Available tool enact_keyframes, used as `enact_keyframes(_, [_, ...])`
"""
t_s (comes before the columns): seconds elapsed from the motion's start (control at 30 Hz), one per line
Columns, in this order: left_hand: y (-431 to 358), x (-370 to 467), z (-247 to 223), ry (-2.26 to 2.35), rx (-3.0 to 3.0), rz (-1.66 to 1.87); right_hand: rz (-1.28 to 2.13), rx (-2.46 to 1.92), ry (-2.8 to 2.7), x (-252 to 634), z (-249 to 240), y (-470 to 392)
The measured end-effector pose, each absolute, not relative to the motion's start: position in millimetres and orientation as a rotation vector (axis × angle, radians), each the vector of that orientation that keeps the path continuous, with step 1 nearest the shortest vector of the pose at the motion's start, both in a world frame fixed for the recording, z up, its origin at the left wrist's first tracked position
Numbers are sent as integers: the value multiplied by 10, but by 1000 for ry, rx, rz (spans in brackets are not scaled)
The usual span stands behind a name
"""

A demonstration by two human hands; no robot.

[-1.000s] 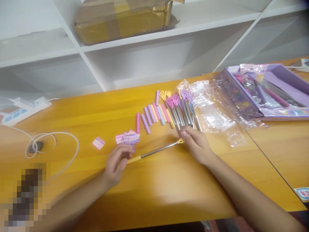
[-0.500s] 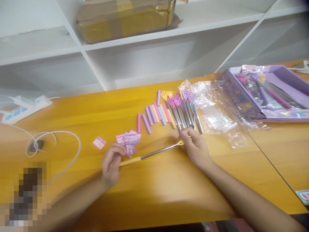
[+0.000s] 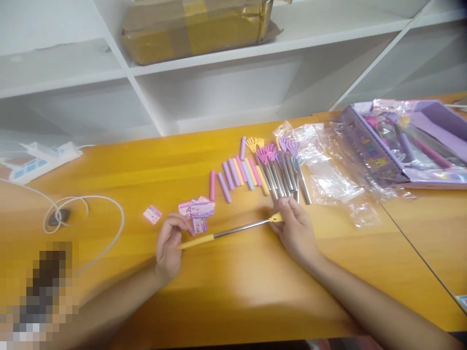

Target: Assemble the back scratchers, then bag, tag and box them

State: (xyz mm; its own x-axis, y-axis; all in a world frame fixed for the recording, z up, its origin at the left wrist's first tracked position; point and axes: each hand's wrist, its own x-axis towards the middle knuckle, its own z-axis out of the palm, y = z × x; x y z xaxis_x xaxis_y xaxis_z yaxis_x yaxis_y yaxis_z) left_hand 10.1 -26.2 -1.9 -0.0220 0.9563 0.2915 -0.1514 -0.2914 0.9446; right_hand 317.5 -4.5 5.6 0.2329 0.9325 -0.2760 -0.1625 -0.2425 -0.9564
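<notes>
A telescopic back scratcher (image 3: 241, 227) with a metal rod and a yellow handle lies across between my hands, tilted up to the right. My right hand (image 3: 297, 233) pinches its yellow claw head, mostly hidden by the fingers. At the other end, my left hand (image 3: 170, 248) has its curled fingers at the tip of the yellow handle, index finger lifted off it. Beyond my right hand lie several metal rods (image 3: 280, 177) with pink, purple, yellow and blue claw heads. Beside them are several coloured handle tubes (image 3: 233, 172). Small printed cards (image 3: 199, 210) overlap just past my left hand.
Crumpled clear plastic bags (image 3: 328, 155) lie right of the rods, against a purple display box (image 3: 383, 150) holding wrapped scratchers. A single card (image 3: 152, 214), a white cable (image 3: 122, 218) and a power strip (image 3: 44, 163) are at left. Behind stands a white shelf (image 3: 226, 92) with a cardboard box (image 3: 197, 34).
The view has shifted slightly, so the scene sits a little further right. My left index finger has lifted slightly from the yellow handle. Both hands stay at the scratcher's ends.
</notes>
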Motion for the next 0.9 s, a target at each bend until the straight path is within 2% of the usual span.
enact_keyframes(0.63, [-320,75,-4,920,1519,1414,1257,-1387,-1047,3177,-23,-123])
enact_keyframes(0.9, [-336,71,0,923,1553,1400,1119,-1411,-1312,3242,-97,-134])
